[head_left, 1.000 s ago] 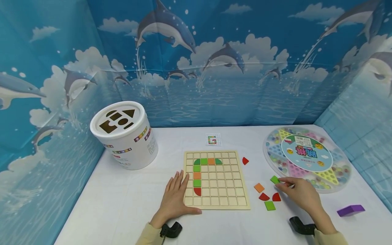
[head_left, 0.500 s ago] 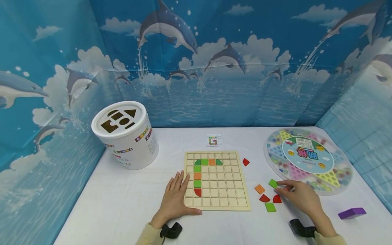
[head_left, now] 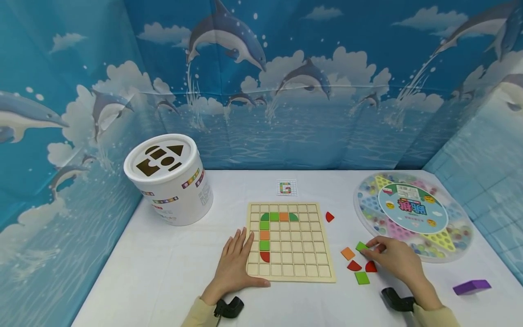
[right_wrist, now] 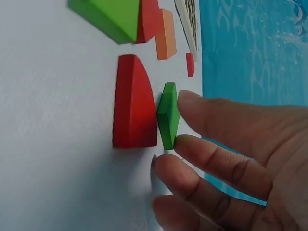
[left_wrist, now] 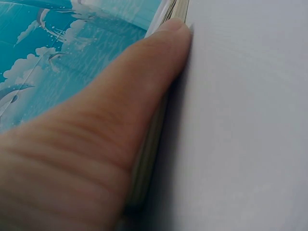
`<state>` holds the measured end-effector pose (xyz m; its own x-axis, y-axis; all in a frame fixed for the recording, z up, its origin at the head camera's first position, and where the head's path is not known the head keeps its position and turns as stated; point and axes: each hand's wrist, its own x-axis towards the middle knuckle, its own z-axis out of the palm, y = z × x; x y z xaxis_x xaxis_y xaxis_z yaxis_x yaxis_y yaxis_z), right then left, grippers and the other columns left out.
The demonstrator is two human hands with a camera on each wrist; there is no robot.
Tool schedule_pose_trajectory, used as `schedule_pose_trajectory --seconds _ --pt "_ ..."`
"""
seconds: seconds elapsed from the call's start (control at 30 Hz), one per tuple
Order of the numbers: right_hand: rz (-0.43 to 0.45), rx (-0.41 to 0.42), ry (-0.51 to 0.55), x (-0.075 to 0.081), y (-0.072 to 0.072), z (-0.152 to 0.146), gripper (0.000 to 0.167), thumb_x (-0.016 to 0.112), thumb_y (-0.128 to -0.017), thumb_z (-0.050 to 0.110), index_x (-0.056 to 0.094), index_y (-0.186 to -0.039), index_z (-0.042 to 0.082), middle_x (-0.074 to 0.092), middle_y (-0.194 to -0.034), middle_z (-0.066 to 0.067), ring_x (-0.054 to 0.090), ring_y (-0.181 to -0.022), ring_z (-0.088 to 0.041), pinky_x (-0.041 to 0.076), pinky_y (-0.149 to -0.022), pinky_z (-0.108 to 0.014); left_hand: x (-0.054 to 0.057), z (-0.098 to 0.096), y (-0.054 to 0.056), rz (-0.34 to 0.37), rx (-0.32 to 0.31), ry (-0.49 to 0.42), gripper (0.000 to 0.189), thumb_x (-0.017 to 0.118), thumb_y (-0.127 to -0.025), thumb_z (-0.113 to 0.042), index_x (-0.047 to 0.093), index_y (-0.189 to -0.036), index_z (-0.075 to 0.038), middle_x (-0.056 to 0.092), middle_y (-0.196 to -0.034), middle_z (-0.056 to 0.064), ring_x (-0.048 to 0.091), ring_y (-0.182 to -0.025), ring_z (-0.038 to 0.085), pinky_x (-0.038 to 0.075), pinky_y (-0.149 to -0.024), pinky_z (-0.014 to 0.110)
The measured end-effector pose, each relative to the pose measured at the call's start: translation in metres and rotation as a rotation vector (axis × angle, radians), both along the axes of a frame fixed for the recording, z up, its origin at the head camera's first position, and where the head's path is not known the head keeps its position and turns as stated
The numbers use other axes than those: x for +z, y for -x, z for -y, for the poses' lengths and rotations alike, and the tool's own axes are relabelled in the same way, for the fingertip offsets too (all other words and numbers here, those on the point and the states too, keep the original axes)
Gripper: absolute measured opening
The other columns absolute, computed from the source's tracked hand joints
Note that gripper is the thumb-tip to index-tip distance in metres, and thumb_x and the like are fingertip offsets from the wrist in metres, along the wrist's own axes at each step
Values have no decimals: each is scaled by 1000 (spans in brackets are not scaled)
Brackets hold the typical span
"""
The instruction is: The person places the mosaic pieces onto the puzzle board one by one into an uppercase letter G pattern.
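Observation:
My left hand (head_left: 234, 263) lies with fingers spread at the left edge of the wooden grid board (head_left: 300, 277), its thumb along the front edge. On the board, green, orange and red tiles form a column, with a row running right from its top. My right hand (head_left: 394, 256) pinches a small green square tile (right_wrist: 168, 115) between thumb and index finger, low over the table; the other fingers are curled loosely. Beside this tile lie a red quarter-round tile (right_wrist: 134, 110), another red tile (head_left: 354, 265), an orange square (head_left: 347, 253) and a second green square (head_left: 362, 278).
A small pattern card (head_left: 287, 187) lies behind the board, and a lone red tile (head_left: 329, 217) to its right. A white bucket (head_left: 169, 195) stands at back left. A round marble game box (head_left: 412, 206) lies at back right, near a purple block (head_left: 471, 287).
My right hand has shifted left, and the green square tile has moved left with it, closer to the orange square. My left hand stays in place on the board.

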<state>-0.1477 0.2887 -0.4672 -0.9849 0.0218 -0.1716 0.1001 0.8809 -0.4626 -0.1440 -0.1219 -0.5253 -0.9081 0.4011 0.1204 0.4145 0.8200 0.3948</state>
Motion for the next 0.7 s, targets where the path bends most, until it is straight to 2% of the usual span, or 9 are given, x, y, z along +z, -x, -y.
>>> schedule_pose_trajectory --seconds 0.37,0.7 --pt "-2 13 -26 0 6 5 33 77 -78 34 71 -97 7 53 -70 2 48 -62 -17 36 -54 -31 -1 0 1 -6 3 7 129 67 -57 -80 19 -152 -6 11 -156 16 4 -143 30 7 -112 47" --pt "-9 39 -1 5 10 10 21 78 -77 24 61 -84 12 55 -73 1 46 -62 -18 34 -55 -33 0 0 1 9 2 -1 129 66 -58 -81 18 -152 -6 9 -156 16 3 -143 30 6 -112 47"
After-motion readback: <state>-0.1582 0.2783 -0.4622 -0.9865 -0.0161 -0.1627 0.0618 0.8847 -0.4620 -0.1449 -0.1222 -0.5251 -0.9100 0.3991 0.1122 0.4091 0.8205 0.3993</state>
